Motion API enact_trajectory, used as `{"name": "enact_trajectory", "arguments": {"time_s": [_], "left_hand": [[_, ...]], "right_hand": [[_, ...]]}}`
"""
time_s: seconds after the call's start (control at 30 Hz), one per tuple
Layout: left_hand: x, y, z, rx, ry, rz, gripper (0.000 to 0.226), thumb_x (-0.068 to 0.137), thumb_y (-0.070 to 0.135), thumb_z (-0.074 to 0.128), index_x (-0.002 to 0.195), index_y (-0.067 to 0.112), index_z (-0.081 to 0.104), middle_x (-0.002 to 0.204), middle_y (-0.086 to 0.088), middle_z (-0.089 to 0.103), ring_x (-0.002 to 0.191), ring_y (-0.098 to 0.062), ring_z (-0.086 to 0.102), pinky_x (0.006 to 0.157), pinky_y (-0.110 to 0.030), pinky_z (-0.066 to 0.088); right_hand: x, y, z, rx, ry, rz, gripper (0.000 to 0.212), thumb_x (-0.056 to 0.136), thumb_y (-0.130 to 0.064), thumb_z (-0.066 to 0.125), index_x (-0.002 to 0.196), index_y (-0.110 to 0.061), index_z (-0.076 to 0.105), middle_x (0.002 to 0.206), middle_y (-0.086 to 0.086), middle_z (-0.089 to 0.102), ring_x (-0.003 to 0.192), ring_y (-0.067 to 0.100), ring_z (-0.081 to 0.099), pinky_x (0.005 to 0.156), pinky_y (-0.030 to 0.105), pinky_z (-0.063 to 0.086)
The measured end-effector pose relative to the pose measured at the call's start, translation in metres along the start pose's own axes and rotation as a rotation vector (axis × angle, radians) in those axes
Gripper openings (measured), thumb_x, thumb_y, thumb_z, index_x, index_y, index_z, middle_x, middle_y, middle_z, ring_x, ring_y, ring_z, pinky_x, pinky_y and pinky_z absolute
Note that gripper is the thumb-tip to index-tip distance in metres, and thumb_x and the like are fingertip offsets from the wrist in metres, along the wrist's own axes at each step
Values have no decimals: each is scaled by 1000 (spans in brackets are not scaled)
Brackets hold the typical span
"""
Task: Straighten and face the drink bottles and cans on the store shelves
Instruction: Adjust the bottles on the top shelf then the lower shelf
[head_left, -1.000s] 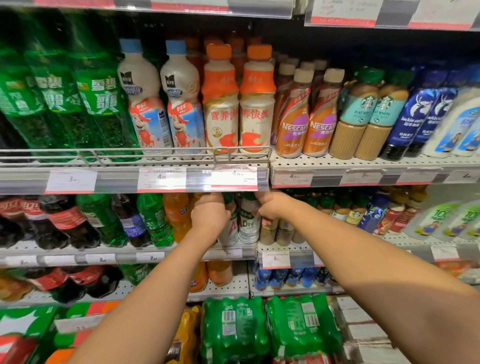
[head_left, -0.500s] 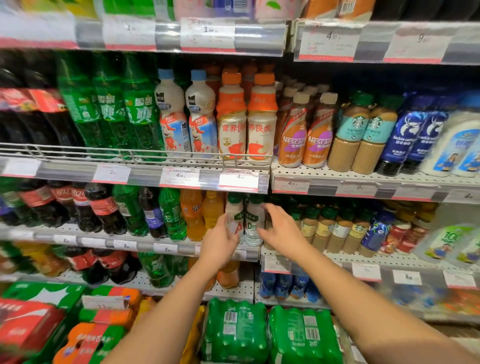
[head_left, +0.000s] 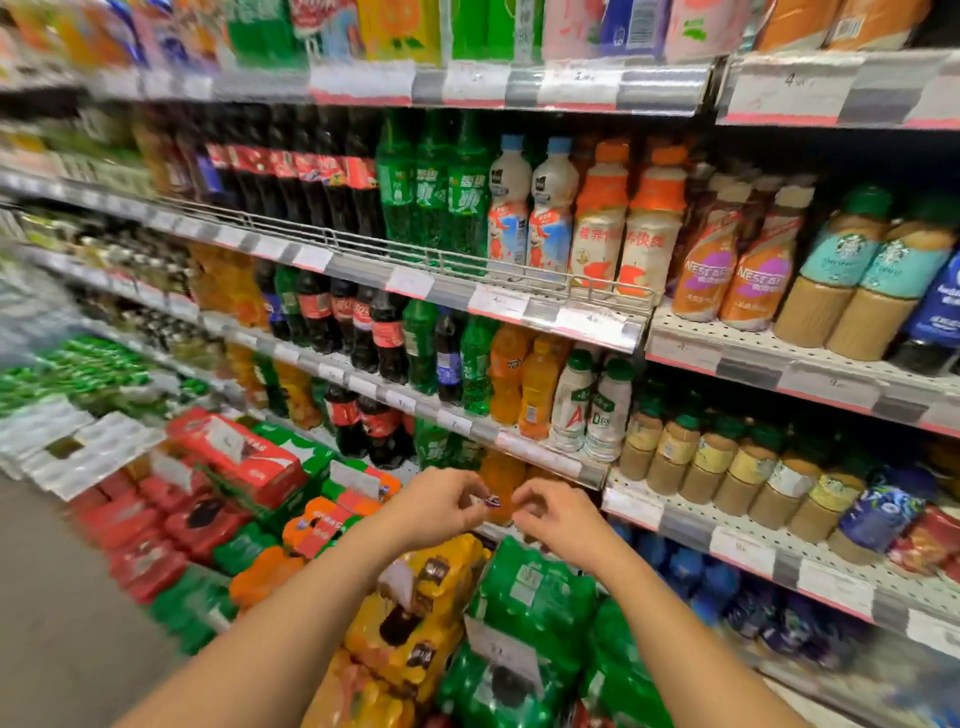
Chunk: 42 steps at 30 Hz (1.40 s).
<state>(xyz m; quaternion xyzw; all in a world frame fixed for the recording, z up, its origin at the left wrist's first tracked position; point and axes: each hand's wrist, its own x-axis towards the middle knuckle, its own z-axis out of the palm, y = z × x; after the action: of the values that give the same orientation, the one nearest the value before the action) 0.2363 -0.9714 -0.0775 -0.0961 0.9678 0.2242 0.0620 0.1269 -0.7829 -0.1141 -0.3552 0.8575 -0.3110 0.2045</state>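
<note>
Centrally, hands: both are raised side by side in front of the lower shelves, clear of every bottle.
Left hand (head_left: 441, 506): fingers curled, thumb and fingertips pinching a small white and purple scrap (head_left: 487, 500); what the scrap is cannot be told.
Right hand (head_left: 558, 514): fingers curled inward toward the same scrap; whether they actually grip it cannot be told.
White bottles with green caps (head_left: 589, 410): two stand upright at the front edge of the third shelf, above and just right of the hands, well apart from them, labels facing out.
Orange soda bottles (head_left: 524, 387): upright, just left of the white pair on the same shelf.
Small cola bottles (head_left: 374, 332): a row further left on that shelf, beside green ones.
Second shelf: white milk-drink bottles with blue caps (head_left: 530, 208), orange-capped bottles (head_left: 623, 223), then Nescafé bottles (head_left: 737, 260) and Starbucks bottles (head_left: 857, 270) to the right.
Floor stacks: green shrink-wrapped packs (head_left: 535, 597) and a yellow pack (head_left: 426, 597) lie below the forearms.
</note>
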Motion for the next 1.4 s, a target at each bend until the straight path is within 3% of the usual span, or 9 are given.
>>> {"name": "enact_trajectory", "arguments": {"time_s": [0.1,0.27,0.43,0.6,0.77,0.93,1.23,1.33,1.4], "left_hand": [[-31,-22,-14,33,-40,-57,39,97,48,59,130,26,61,108,8,69,95,-12,65,84,-35,55],[-69,-60,-40,33,-56,-100,42,97,52,57,130,27,59,113,6,67,99,-14,64,88,-39,55],[-91,-107,-55,23,-138,-69,49,96,55,56,135,26,57,118,2,65,105,-16,62,92,-40,53],[-112,-176,-77,-10,-152,-13,48,96,50,59,137,25,55,122,2,65,102,-14,63,84,-30,52],[-122,-241,-115,15,-174,0,50,96,55,58,139,30,53,122,5,66,104,-14,63,86,-32,54],[-121,-268,-136,-21,-128,69,47,97,52,58,138,31,53,117,10,66,102,-9,63,93,-36,53],[-74,-278,-144,-131,-95,192,43,96,56,57,136,38,54,109,20,64,94,3,63,86,-28,55],[-56,-286,-155,-87,-102,175,44,94,58,57,135,41,53,107,22,66,92,4,63,85,-28,56],[-45,-291,-164,-54,-111,150,44,94,58,57,135,41,52,106,22,65,93,3,63,86,-28,54]], "right_hand": [[-2,-28,30,22,-91,-66,19,90,-31,65,108,-30,69,91,-1,73,78,16,69,72,44,59],[-5,-75,53,-14,-236,-158,19,96,-35,66,114,-29,66,99,-4,70,81,8,67,70,27,52],[9,-121,59,-11,-155,-154,21,97,-32,66,116,-23,67,89,-3,74,76,4,72,69,26,56],[42,-167,92,59,-72,-77,22,96,-30,68,115,-20,67,88,-3,74,72,8,73,71,39,61],[57,-209,128,62,-76,5,26,98,-33,66,121,-22,62,93,5,74,65,3,66,60,24,54],[51,-227,141,-115,-126,124,42,95,-51,66,130,-29,59,109,-6,70,89,9,69,76,28,54],[166,-209,60,-233,365,149,73,97,-34,65,158,-14,32,163,7,33,145,27,38,116,40,35],[219,-202,30,-126,435,155,80,97,-33,65,161,-13,22,167,8,24,151,28,29,121,44,31],[249,-197,20,-65,467,158,77,95,-34,67,158,-14,28,160,10,34,143,32,39,114,46,39]]}}
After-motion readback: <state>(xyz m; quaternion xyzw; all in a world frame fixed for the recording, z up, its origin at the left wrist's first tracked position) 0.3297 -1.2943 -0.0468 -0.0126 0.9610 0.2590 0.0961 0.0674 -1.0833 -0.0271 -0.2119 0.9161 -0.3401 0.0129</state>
